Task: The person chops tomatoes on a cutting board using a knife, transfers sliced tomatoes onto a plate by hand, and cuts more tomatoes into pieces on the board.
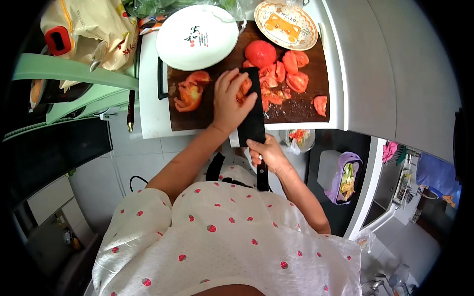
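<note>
A black cleaver (254, 111) stands over the dark wooden cutting board (306, 116), its handle toward my body. My right hand (267, 154) is wrapped round the handle end of it. Against the blade's left side, my left hand (233, 98) presses with bent fingers on a tomato piece (243, 89), partly hidden under the fingers. Left of that hand lie cut tomato pieces (189, 93). To the right of the blade are several tomato wedges (297, 81) and a rounded red tomato (260, 53). One small wedge (320, 105) lies near the board's right edge.
A white plate (212, 39) overlaps the board's back left, and a bear-patterned plate (286, 24) its back right. Bagged greens (163, 7) lie behind. A green rack (74, 69) stands left. Below the counter edge are a bowl (300, 140) and a purple-lined bin (347, 177).
</note>
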A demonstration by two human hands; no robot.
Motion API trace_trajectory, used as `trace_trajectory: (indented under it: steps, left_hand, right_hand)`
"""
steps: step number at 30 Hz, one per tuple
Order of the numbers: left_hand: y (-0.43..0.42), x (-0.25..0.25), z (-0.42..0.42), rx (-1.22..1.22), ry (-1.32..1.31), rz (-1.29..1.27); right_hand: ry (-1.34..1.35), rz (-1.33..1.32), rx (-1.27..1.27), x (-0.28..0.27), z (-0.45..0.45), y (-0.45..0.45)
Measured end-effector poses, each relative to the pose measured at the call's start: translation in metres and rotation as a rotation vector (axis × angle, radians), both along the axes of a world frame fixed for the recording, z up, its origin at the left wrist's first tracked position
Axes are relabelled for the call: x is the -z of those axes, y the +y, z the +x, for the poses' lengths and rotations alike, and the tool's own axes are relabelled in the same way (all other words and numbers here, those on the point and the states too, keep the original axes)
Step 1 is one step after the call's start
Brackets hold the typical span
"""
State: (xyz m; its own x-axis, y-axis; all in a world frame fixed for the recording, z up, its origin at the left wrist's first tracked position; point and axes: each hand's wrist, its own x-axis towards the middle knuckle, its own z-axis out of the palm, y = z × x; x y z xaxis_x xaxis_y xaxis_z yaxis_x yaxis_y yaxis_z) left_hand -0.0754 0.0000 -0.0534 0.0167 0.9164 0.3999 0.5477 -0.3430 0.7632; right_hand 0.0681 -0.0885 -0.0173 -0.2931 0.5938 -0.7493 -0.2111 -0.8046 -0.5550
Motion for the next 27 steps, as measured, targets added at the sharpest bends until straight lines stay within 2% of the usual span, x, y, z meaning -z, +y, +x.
trace_trajectory:
  steps: [5,10,13,15,17,20,22,24,27]
  left_hand:
    - [0.004,-0.025,0.004,-0.024,0.065,0.095]
    - [0.055,-0.045,-0.025,-0.153,0.044,0.291]
    - [0.105,-0.035,-0.057,-0.251,0.044,0.362]
    - [0.131,-0.025,-0.08,-0.173,0.096,0.372]
    - [0.136,-0.022,-0.096,-0.228,0.159,0.375]
    - [0.096,-0.046,-0.115,-0.288,-0.003,0.06]
    - [0.057,-0.06,-0.125,-0.321,0.132,-0.375]
    - [0.019,-0.06,-0.125,-0.274,0.105,-0.558]
    - [-0.019,-0.029,-0.112,-0.225,0.166,-0.328]
  right_hand:
    - [-0.019,0.046,-0.032,-0.023,0.001,0.006]
    - [-0.081,0.211,-0.115,-0.054,-0.021,0.052]
    - [-0.092,0.285,-0.099,-0.065,-0.038,0.083]
    - [-0.109,0.272,-0.072,-0.068,-0.042,0.095]
    - [-0.151,0.27,-0.083,-0.069,-0.038,0.098]
    - [-0.291,0.312,-0.079,-0.075,-0.028,0.086]
    - [-0.357,0.352,-0.124,-0.073,-0.018,0.078]
    - [-0.436,0.405,-0.186,-0.073,-0.009,0.067]
    - [-0.479,0.386,-0.258,-0.07,-0.001,0.055]
